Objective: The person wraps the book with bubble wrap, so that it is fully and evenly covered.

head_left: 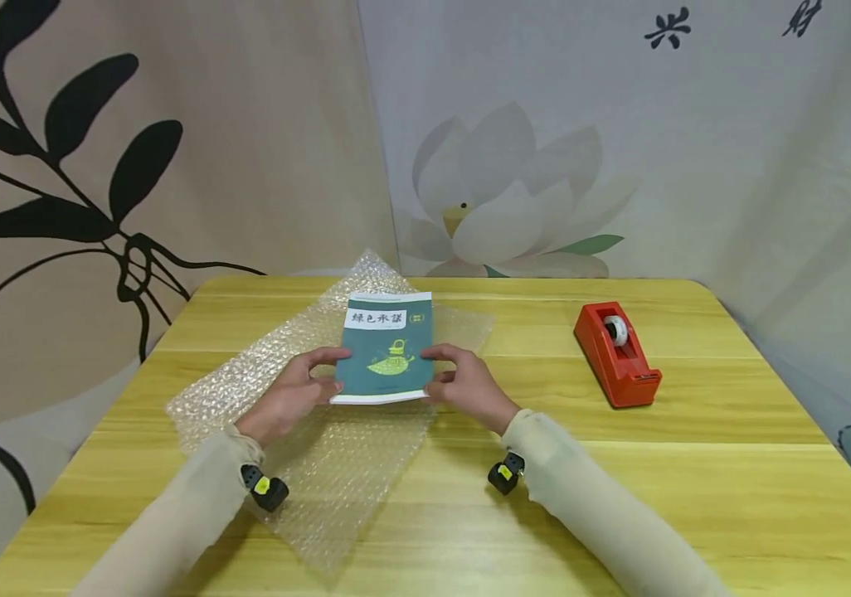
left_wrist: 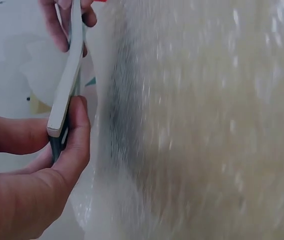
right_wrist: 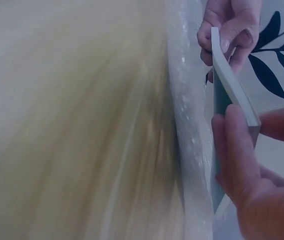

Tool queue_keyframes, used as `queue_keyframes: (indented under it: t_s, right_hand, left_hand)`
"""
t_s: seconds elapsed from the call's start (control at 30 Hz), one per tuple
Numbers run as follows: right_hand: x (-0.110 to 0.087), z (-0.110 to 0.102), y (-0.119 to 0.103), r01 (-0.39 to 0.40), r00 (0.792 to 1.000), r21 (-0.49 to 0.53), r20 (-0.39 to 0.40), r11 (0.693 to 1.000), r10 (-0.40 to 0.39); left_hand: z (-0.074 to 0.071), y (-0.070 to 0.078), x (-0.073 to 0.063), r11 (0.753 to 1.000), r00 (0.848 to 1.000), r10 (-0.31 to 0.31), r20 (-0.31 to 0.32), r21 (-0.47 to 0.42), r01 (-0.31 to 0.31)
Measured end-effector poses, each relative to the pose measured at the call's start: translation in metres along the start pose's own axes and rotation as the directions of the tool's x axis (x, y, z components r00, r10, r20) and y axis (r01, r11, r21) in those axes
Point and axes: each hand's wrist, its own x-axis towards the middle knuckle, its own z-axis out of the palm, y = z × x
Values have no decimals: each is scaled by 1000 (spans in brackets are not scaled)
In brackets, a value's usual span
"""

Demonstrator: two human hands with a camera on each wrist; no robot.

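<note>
A teal paperback book with a white title band and a yellow-green leaf picture is held up above a sheet of bubble wrap. My left hand pinches its left edge between thumb and fingers. On the opposite edge, my right hand grips it the same way. From the left wrist, the book's white page edge looks slightly bowed, with thumb and fingers on either face. The right wrist view shows the book clear of the wrap below it.
The bubble wrap lies slantwise on a wooden table. A red tape dispenser with a roll of tape stands at the right. Behind the table hangs a curtain printed with leaves and a lotus.
</note>
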Motion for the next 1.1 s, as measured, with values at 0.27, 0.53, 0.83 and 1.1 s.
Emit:
queue_keyframes:
  t_s: [0.27,0.53,0.83,1.1]
  right_hand:
    - [6,15,-1,2,1000,-64,8,998,-1]
    - [12,24,-6,25,1000,-153,14,988,-23]
    - [20,33,-3,57,998,-267,35,962,-49]
    - [24,40,-1,83,997,-326,20,942,-81]
  left_hand:
    - [-12,-3,0,997,1000,-7,4,72,7]
    - [-20,-9,-1,994,999,-48,-10,93,49]
    - [-25,-12,-2,985,997,-69,-29,158,73]
    - [-25,-15,-4,983,996,-72,-51,167,79]
